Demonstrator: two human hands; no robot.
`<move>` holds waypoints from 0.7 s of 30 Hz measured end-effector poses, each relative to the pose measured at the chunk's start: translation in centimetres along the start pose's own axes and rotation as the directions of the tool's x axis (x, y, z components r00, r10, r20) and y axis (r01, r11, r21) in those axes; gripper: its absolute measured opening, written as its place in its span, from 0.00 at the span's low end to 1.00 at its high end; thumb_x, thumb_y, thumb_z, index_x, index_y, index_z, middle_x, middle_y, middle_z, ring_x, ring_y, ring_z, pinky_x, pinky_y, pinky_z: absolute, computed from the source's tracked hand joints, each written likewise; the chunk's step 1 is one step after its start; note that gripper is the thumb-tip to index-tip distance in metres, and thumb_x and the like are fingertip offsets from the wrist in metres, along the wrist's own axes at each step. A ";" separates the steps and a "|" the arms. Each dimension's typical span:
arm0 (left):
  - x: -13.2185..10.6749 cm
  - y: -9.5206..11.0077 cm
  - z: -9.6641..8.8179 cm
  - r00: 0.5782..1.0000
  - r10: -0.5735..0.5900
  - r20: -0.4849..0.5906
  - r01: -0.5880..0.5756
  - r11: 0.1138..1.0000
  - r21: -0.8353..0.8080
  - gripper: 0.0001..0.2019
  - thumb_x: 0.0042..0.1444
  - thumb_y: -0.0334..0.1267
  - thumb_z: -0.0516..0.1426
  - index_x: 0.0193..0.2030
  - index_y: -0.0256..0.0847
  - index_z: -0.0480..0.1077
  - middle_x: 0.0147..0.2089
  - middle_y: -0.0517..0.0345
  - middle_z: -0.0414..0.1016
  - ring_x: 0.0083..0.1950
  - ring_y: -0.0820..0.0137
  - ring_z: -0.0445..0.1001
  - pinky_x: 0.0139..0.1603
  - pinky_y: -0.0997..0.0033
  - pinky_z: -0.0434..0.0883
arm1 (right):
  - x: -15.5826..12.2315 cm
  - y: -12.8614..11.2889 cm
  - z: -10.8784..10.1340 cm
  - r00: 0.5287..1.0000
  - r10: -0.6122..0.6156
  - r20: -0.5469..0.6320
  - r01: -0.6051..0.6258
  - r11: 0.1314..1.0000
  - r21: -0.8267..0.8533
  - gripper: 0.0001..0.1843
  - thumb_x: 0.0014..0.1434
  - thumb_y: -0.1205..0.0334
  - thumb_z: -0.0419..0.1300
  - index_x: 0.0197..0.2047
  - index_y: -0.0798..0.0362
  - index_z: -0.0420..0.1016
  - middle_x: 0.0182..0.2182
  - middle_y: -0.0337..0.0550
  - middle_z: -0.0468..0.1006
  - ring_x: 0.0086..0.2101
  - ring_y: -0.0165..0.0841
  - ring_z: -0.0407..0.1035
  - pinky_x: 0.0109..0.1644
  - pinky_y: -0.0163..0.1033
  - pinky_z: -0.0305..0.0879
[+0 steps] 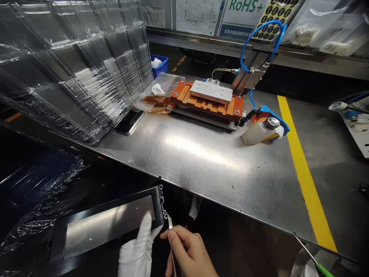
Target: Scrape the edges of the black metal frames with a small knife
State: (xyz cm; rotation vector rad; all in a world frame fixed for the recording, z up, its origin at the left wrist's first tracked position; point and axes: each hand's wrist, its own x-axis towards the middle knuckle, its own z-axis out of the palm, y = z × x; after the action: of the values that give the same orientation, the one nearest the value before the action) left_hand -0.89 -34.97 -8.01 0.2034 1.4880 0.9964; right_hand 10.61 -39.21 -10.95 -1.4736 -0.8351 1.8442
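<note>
Head view: black plate (109, 219) against gloved fingers (145, 231)

On a white printed sign (245, 13) behind the bench, large green letters say "RoHS+". Under them, on a dark blue strip (240, 31), stand white Chinese characters, and the first ones read "东莞市"; the rest is too small for me to be sure. The white paper sheets (198, 17) beside this sign carry fine print and tables, but I cannot read them.
</note>
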 end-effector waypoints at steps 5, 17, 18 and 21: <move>0.2 -0.5 -0.3 0.998 0.039 0.052 -0.035 0.997 -0.065 0.14 0.56 0.41 0.69 0.44 0.33 0.79 0.50 0.44 0.79 0.49 0.55 0.79 0.48 0.71 0.81 | -0.5 -0.8 -0.2 1.000 -0.018 0.009 0.019 0.997 -0.069 0.37 0.65 0.31 0.46 0.50 0.57 0.76 0.17 0.40 0.73 0.17 0.26 0.66 0.23 0.29 0.62; -0.4 -0.2 -0.2 0.995 0.075 0.062 -0.073 0.997 -0.031 0.19 0.53 0.45 0.70 0.45 0.32 0.79 0.52 0.44 0.78 0.50 0.59 0.79 0.47 0.77 0.80 | -0.9 -2.3 -0.9 0.999 0.036 0.008 -0.035 0.994 -0.099 0.35 0.65 0.32 0.48 0.47 0.56 0.78 0.14 0.35 0.65 0.16 0.24 0.62 0.24 0.28 0.59; -0.3 -0.2 -0.3 0.995 0.071 0.072 -0.068 0.997 -0.038 0.19 0.52 0.45 0.71 0.45 0.32 0.79 0.52 0.44 0.78 0.50 0.59 0.79 0.47 0.76 0.80 | -1.0 -2.3 -0.9 0.999 0.038 0.004 -0.037 0.995 -0.097 0.37 0.64 0.31 0.48 0.47 0.57 0.77 0.14 0.35 0.65 0.16 0.24 0.63 0.24 0.28 0.59; 0.1 -0.3 -0.7 0.993 0.058 0.105 -0.052 0.997 -0.052 0.19 0.51 0.44 0.71 0.45 0.31 0.79 0.51 0.44 0.78 0.50 0.57 0.79 0.48 0.74 0.80 | -1.1 -2.4 -0.9 0.999 0.041 -0.007 -0.042 0.994 -0.099 0.37 0.64 0.31 0.47 0.48 0.57 0.77 0.15 0.37 0.67 0.16 0.25 0.63 0.24 0.29 0.60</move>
State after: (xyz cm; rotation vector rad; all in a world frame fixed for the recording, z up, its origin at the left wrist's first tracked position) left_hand -1.41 -35.38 -8.43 0.2599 1.3658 1.0491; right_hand 11.94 -38.50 -8.57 -1.5668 -0.9112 1.8520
